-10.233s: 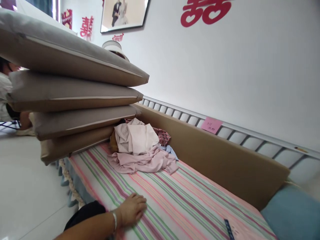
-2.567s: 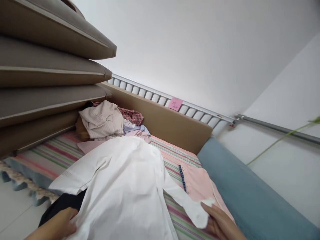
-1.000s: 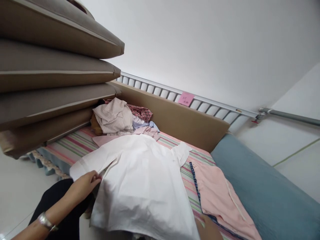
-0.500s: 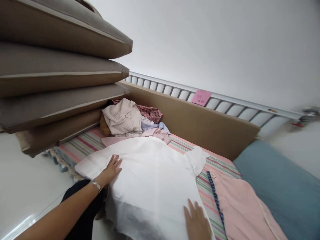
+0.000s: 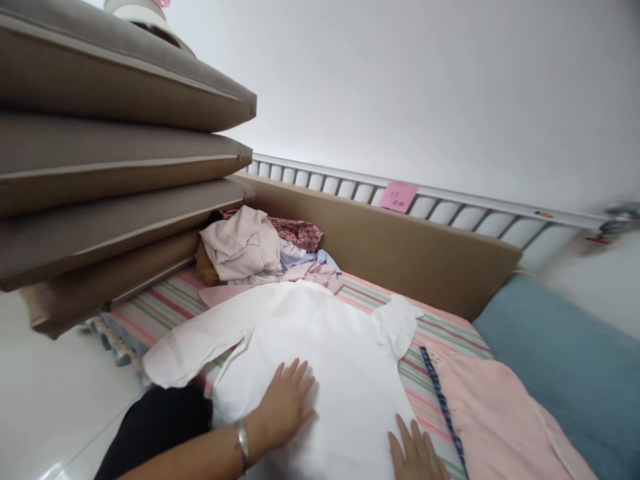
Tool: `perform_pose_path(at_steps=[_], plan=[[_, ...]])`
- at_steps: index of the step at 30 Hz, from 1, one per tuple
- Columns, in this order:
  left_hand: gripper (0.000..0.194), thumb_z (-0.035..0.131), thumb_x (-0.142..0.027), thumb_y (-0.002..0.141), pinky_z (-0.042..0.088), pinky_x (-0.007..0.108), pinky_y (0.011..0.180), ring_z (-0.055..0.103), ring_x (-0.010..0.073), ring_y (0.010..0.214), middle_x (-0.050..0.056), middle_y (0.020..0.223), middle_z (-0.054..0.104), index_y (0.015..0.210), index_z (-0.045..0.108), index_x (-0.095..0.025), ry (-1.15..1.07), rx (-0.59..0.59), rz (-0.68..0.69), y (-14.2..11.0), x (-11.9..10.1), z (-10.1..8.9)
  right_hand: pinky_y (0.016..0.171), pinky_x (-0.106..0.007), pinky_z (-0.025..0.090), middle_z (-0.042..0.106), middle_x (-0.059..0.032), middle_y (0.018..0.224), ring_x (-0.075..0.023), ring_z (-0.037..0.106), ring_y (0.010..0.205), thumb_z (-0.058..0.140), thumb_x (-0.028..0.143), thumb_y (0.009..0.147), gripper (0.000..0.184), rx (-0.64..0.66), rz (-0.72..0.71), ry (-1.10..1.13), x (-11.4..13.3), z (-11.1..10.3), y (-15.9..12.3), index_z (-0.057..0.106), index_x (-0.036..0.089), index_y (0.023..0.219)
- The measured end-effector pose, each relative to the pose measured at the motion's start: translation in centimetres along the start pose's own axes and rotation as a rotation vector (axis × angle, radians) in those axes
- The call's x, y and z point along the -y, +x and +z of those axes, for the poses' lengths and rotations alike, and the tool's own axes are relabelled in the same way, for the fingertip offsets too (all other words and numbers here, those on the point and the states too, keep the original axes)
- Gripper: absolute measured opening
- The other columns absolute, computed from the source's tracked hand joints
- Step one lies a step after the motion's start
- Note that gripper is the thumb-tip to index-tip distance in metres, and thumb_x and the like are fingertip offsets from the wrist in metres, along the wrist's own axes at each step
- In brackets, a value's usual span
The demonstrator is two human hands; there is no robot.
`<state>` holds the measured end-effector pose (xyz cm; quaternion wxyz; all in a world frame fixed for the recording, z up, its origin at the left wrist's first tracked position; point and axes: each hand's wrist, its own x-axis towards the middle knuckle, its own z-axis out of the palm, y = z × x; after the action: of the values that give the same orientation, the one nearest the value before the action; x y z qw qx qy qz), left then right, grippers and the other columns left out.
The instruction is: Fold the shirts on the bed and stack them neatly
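A white long-sleeved shirt [image 5: 345, 360] lies spread out on a striped sheet [image 5: 165, 303]. One sleeve stretches out to the left; the other is bunched at the right. My left hand [image 5: 287, 403], a silver bangle at its wrist, rests on the middle of the shirt with fingers spread. Near the lower right edge of the shirt, my right hand [image 5: 416, 453] lies with its fingers apart, partly cut off by the frame. Neither hand grips the cloth. To the right of the shirt lies a flat pink garment [image 5: 500, 407] with a dark blue patterned strip along its side.
Thick brown cushions [image 5: 125, 150] are stacked high at the left. A heap of crumpled clothes [image 5: 245, 243] sits at the back. Behind runs a brown padded board [image 5: 425, 253] below a white railing [image 5: 310, 180] with a pink note [image 5: 399, 197]. Blue-grey fabric [image 5: 555, 353] covers the right side.
My left hand has moved from the left sleeve area to the middle of the shirt. The left sleeve now stands apart from the body. My right hand has shifted slightly right and down.
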<state>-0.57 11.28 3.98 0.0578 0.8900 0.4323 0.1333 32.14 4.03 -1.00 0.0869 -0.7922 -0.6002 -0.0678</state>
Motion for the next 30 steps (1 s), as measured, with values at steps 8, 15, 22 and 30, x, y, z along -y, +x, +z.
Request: perform_pose_path(at_steps=[8,15,22,30], plan=[[0.050,0.035,-0.040,0.091,0.026,0.052,0.105,0.031,0.0318,0.133,0.016,0.143,0.038,0.134,0.044,-0.016,0.144,-0.107,-0.324,4.5,10.2,-0.1,0.102,-0.047,0.034,0.042,-0.0090,0.140,-0.0305,0.035,0.131,0.036,0.043,0.084,0.052,0.004,0.060,-0.116,1.1,-0.8,-0.5,0.050,0.020,0.129],[0.050,0.035,-0.030,0.090,0.026,0.053,0.105,0.028,0.0315,0.135,0.013,0.145,0.035,0.137,0.040,-0.016,0.187,-0.111,-0.279,5.5,9.1,0.6,0.107,-0.053,0.027,0.042,-0.0101,0.140,-0.0294,0.034,0.131,0.036,0.033,0.086,0.044,-0.138,-0.125,0.016,5.2,-1.0,2.3,0.057,0.018,0.122],[0.048,0.027,-0.031,0.093,0.023,0.044,0.110,0.027,0.0232,0.136,0.007,0.146,0.035,0.138,0.038,-0.017,0.080,-0.110,-0.008,11.4,8.6,2.4,0.111,-0.042,0.023,0.033,-0.0047,0.146,-0.0195,0.023,0.137,0.028,0.035,0.093,0.047,0.065,-0.410,0.379,21.3,-1.1,10.1,0.037,0.020,0.138],[0.055,0.033,-0.042,0.091,0.014,0.055,0.109,0.025,0.0310,0.136,0.012,0.146,0.033,0.137,0.039,-0.012,0.236,-0.195,-0.267,14.4,16.9,1.6,0.111,-0.050,0.009,0.023,-0.0102,0.150,-0.0262,0.015,0.139,0.031,0.047,0.092,0.057,0.150,-0.182,0.160,13.7,2.3,21.8,0.032,0.016,0.140]])
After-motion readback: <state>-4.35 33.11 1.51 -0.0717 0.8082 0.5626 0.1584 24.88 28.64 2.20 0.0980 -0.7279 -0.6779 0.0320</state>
